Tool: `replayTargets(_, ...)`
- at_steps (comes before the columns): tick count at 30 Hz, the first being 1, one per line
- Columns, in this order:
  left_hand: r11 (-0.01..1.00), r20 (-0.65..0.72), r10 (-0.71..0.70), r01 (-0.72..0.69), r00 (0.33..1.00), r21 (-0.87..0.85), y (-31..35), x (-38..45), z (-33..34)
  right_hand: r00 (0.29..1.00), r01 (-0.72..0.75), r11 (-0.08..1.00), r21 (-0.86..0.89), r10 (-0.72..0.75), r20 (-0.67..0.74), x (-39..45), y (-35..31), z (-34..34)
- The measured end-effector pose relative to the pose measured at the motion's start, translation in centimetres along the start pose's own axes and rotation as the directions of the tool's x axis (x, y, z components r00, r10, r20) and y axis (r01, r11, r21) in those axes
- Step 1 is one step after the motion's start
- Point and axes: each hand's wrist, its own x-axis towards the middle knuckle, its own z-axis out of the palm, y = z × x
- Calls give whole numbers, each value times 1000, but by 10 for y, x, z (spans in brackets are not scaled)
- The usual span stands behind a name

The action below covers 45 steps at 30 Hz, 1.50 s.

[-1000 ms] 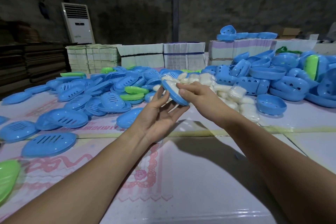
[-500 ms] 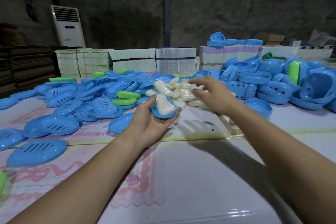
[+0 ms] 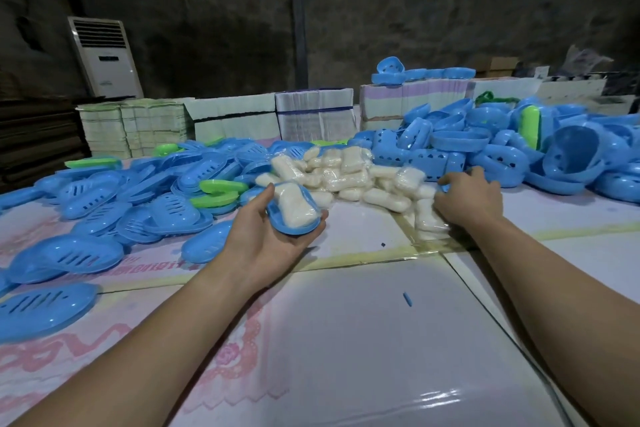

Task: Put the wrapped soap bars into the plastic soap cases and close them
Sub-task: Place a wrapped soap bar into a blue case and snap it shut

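Flanking the soap pile (image 3: 349, 173), blue trays (image 3: 491, 149) crowd both sides.

The tray (image 3: 294, 218) in the left hand (image 3: 270, 239) is smooth blue plastic with a mild sheen. The soap (image 3: 294, 206) lying in it is matt cream under crinkly clear film. Beyond that grip, the soap pile (image 3: 346, 173) shows the same glinting film. Left of it, slotted lids (image 3: 69, 256) are glossy blue plastic, a few green (image 3: 221, 186). Below both hands, the table cover (image 3: 363, 357) is shiny, smooth sheet. Behind stand matt paper stacks (image 3: 311, 114) and a rough wall (image 3: 415, 28).
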Motion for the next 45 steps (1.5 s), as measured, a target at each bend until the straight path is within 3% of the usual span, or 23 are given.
replayTargets(5,1000,4,7,-7,1000,6,-3,0,0,992,72,996,52,-66,-104,-4,-4,-7)
replayTargets(9,1000,19,9,-10,1000,4,-5,-1,1,950,267,945,187,-225,-218,-17,-21,-11)
replayTargets(16,999,69,-43,44,997,-10,-10,-3,9,755,652,677,342,-536,-379,-64,-76,-20)
replayTargets(20,990,170,-100,115,980,-82,-13,-8,14,617,775,466,427,-706,-349,-100,-102,-23)
replayTargets(22,985,175,-127,144,976,-90,-12,-8,13,578,768,378,517,-757,-306,-110,-107,-25)
replayTargets(26,984,119,-130,143,984,-111,-10,-8,14,669,578,225,784,-681,-297,-113,-109,-30)
replayTargets(30,986,85,-121,130,989,-107,-10,-9,17,768,439,150,886,-574,-283,-108,-109,-32)
replayTargets(34,982,57,-117,124,991,-144,-8,-10,18,761,337,70,939,-607,-228,-108,-111,-30)
replayTargets(37,980,67,-118,127,991,-153,-9,-10,19,759,357,75,931,-604,-243,-114,-115,-29)
replayTargets(41,982,121,-93,111,988,-151,-12,-8,18,783,395,206,895,-586,-210,-117,-117,-24)
replayTargets(45,984,156,-80,103,984,-145,-16,-6,15,826,214,263,941,-563,-30,-108,-112,-19)
